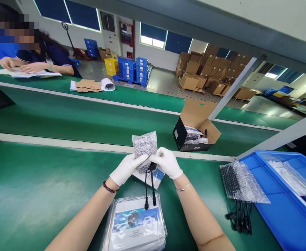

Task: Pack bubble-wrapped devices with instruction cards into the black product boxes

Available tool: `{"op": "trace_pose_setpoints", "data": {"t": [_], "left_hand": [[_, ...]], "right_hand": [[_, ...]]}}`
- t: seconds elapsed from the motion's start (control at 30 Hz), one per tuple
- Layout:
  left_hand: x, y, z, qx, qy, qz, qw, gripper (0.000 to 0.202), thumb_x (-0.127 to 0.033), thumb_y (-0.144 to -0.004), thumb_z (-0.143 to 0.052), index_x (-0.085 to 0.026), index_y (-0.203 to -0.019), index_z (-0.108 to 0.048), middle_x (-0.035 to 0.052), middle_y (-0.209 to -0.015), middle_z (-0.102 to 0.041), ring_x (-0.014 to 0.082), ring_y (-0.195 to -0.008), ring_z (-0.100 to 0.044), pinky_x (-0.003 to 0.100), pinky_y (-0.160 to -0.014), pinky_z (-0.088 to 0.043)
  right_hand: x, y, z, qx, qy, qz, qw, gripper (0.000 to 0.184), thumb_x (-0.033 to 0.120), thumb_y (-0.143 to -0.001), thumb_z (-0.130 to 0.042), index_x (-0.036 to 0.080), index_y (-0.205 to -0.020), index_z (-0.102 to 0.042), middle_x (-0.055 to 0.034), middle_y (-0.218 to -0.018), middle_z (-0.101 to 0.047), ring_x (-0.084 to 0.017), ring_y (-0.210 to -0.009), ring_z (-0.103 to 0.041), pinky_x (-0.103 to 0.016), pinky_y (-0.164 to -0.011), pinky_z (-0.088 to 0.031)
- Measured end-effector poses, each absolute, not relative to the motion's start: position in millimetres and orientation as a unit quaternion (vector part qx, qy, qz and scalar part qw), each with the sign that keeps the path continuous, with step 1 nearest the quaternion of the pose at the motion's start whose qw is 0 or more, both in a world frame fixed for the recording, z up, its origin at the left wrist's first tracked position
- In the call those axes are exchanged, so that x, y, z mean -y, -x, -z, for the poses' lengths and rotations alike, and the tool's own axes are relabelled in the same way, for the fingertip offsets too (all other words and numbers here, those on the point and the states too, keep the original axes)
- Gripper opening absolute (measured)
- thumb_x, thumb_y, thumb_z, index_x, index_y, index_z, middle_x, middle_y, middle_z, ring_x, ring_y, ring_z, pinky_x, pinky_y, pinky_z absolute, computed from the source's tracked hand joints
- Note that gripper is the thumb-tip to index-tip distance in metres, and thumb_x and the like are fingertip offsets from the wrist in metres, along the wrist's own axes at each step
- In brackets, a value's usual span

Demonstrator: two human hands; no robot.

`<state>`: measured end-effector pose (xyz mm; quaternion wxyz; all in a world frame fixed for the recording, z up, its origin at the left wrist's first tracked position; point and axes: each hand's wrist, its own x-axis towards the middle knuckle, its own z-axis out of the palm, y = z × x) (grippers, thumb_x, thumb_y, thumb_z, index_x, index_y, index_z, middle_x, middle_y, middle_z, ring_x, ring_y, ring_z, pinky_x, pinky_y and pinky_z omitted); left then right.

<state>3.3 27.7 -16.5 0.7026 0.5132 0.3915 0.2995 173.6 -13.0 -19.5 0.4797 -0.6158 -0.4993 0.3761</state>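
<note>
From my remote seat I see the gloved left hand (125, 169) and gloved right hand (168, 163), fingers pinching the bubble-wrap pouch (143, 144) above the green bench (51, 181), and I would grip lightly, leaving the black cables (154, 199) hanging unstrained.

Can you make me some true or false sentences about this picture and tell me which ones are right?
1. The left hand and the right hand both touch the bubble-wrap pouch.
True.

2. The person's gloves are black.
False: the gloves are white.

3. Two black cables hang down from the pouch.
True.

4. The blue bin is on the left hand's side.
False: the blue bin is on the right hand's side.

5. The black box is closed.
False: its lid is up, and things show inside.
</note>
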Motion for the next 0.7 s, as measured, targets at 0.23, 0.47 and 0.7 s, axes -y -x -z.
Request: {"op": "trace_pose_setpoints", "data": {"t": [0.23, 0.47, 0.7], "left_hand": [[-32.0, 3.6, 20.3, -0.356, -0.514, -0.288, 0.726, 0.049, -0.045, -0.072, -0.076, -0.012, -0.109, -0.072, 0.0098, -0.115, -0.071, 0.0328, -0.117, -0.060, 0.041, -0.103, -0.047], [-36.4, -0.4, 11.9, -0.261, -0.313, -0.454, 0.792, 0.056, -0.056, -0.087, -0.053, -0.018, -0.127, -0.062, 0.0088, -0.138, -0.057, 0.0303, -0.134, -0.045, 0.048, -0.112, -0.040], [-26.5, 2.6, 5.6, -0.406, -0.749, -0.333, 0.405, 0.037, -0.035, -0.091, -0.047, -0.014, -0.103, -0.074, 0.0118, -0.112, -0.072, 0.0260, -0.109, -0.066, 0.042, -0.097, -0.052]], "right_hand": [[10.5, -173.1, 19.6, 0.460, 0.584, -0.431, 0.511, 0.030, 0.030, -0.062, -0.075, 0.020, -0.058, -0.048, 0.0080, -0.055, -0.047, -0.009, -0.055, -0.043, -0.024, -0.056, -0.036], [15.1, -172.7, 13.8, 0.351, 0.290, -0.661, 0.596, 0.063, 0.065, -0.073, -0.065, 0.023, -0.118, -0.052, -0.0107, -0.123, -0.062, -0.024, -0.103, -0.064, -0.044, -0.094, -0.048], [10.0, -159.3, 20.8, 0.306, 0.256, -0.653, 0.644, 0.059, 0.072, -0.074, -0.059, 0.024, -0.107, -0.058, -0.0104, -0.123, -0.063, -0.027, -0.112, -0.061, -0.047, -0.098, -0.047]]}}
